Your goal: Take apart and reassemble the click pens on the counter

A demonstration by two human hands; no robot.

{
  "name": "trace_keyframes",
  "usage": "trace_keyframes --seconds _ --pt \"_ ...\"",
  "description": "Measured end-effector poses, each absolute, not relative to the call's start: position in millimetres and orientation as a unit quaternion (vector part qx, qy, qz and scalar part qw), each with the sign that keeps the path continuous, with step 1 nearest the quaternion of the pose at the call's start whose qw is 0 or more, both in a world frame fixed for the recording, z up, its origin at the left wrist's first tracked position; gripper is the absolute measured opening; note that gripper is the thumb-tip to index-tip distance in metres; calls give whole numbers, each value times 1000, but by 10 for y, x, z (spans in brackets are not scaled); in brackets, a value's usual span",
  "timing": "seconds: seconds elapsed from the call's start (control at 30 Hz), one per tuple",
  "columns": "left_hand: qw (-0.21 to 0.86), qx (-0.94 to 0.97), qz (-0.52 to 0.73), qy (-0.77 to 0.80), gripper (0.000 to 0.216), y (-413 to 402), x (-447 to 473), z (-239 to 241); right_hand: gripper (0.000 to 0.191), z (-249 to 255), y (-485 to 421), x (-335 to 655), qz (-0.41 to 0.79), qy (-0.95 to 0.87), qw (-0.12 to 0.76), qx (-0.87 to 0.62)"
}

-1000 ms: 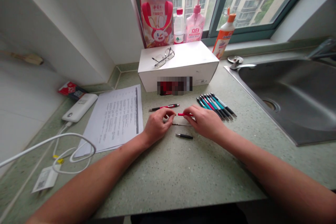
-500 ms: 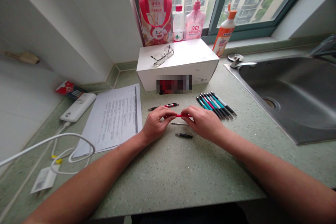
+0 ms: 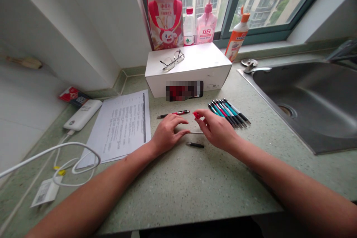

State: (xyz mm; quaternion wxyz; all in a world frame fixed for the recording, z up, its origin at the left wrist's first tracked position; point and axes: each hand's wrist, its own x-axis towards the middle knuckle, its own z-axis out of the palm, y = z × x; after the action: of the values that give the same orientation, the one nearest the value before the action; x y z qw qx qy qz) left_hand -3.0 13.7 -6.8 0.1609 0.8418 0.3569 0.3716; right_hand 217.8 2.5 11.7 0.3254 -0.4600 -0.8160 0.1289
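Observation:
A red pen barrel (image 3: 196, 115) is pinched upright or tilted between the thumb and fingers of my right hand (image 3: 219, 126). My left hand (image 3: 169, 130) rests on the counter with thumb and forefinger apart, holding nothing. Its thumb tip lies by the end of a thin pen refill (image 3: 196, 132); I cannot tell whether they touch. The refill's other end is hidden behind my right hand. Just in front lies a black pen grip section (image 3: 195, 144) with a metal tip. Behind my left hand is a red and black pen (image 3: 174, 114).
Several pens (image 3: 230, 112) lie in a row right of my right hand. A white box (image 3: 189, 63) with glasses (image 3: 173, 60) on top stands behind, a phone (image 3: 185, 91) against its front. Printed sheets (image 3: 119, 126), a power bank (image 3: 83, 114) and cable lie left; a sink (image 3: 306, 108) is right.
My left hand has let go of the red barrel and lowered toward the refill, its fingers parting. My right hand keeps the barrel, now turned up from its level position.

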Motion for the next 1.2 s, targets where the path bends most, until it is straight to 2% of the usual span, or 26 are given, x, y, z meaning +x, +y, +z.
trace_keyframes --seconds 0.13,0.23,0.4,0.63,1.0,1.2 --pt "97 889 270 356 9 122 -11 -52 25 161 27 2198 122 -803 349 -468" --pt "83 894 254 360 9 107 -4 -50 25 207 52 2227 82 -809 357 -460" --pt "91 852 338 390 8 112 -46 -89 29 257 140 2336 13 -820 332 -465" --pt "114 774 467 413 12 128 -114 -51 32 234 204 2423 30 -792 340 -506" --pt "104 793 453 393 12 108 -85 -33 33 199 149 2326 32 -835 290 -467" --pt "84 775 472 411 13 102 -87 -6 33 220 153 2342 28 -824 297 -481"
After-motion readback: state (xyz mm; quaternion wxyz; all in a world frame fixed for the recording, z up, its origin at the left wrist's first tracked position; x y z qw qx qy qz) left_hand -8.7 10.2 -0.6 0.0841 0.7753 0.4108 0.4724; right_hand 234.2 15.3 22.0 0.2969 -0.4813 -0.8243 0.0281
